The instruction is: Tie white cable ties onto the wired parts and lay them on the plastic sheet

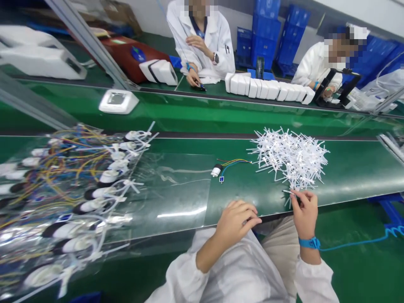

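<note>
My right hand (304, 212) pinches a thin white tube piece (288, 192) between thumb and forefinger, at the near edge of a heap of white branched tube pieces (292, 155). A blue wrist strap (309, 243) with a coiled cord is on that wrist. My left hand (235, 221) hovers by the bench's near edge, fingers loosely bent, thumb a little apart, with nothing visible in it. Beyond it, a small white-and-black cylindrical part (216, 170) lies on the green bench, with coloured wires (235, 161) and a small blue-and-white connector piece (221, 179).
At left, several similar wired parts with white tubes (97, 192) lie on clear plastic sheeting (176, 185). A white housing (118, 102) sits on the green strip behind. Across it, a row of white housings (268, 87) stands before two co-workers in white coats. Blue crates (267, 29) are stacked behind.
</note>
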`<state>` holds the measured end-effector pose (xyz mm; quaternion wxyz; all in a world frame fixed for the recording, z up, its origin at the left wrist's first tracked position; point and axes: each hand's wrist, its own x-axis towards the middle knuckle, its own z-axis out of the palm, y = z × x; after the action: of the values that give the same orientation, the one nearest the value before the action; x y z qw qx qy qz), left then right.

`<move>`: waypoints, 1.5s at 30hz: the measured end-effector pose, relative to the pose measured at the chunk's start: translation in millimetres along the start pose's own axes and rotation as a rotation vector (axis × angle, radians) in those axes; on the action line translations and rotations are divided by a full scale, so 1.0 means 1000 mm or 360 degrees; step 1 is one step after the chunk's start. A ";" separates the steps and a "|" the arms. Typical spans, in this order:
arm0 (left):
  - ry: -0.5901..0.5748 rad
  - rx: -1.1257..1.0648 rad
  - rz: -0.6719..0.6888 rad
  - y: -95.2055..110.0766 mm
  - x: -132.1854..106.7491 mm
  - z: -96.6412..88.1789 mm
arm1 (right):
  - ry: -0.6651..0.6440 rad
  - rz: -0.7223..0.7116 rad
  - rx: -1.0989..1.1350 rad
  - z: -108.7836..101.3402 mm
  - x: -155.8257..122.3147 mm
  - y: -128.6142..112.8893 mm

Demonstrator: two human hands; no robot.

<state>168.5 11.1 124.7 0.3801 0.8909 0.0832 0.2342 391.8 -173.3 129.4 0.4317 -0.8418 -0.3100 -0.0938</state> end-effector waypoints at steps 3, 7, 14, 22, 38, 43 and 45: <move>-0.0050 -0.0136 -0.0054 0.003 -0.001 -0.009 | -0.0036 0.0000 0.0072 0.002 -0.001 -0.002; 0.0051 -0.0164 -0.0154 0.008 -0.004 -0.040 | -0.0082 -0.0013 0.0176 0.003 -0.005 -0.013; 0.0116 0.0452 -0.0432 -0.019 0.016 -0.109 | -0.0201 -0.0075 0.0305 0.005 -0.026 -0.050; -0.0172 0.0830 -0.0772 -0.067 0.082 -0.122 | -0.0638 -0.0062 0.0888 0.046 -0.016 -0.084; 0.0361 -0.0477 -0.0897 -0.097 0.096 -0.115 | -0.0765 0.0766 0.1588 0.089 0.000 -0.099; 0.0523 -0.1155 -0.0971 -0.085 0.098 -0.102 | -0.0627 0.0787 0.1693 0.105 0.000 -0.117; 0.0546 -0.1339 -0.1026 -0.083 0.098 -0.097 | -0.0675 0.0779 0.1759 0.114 0.000 -0.123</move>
<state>209.9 163.1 158.6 0.7365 0.5408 0.3116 0.2608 304.9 -29.7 142.2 0.7403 -0.5417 -0.1901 0.3497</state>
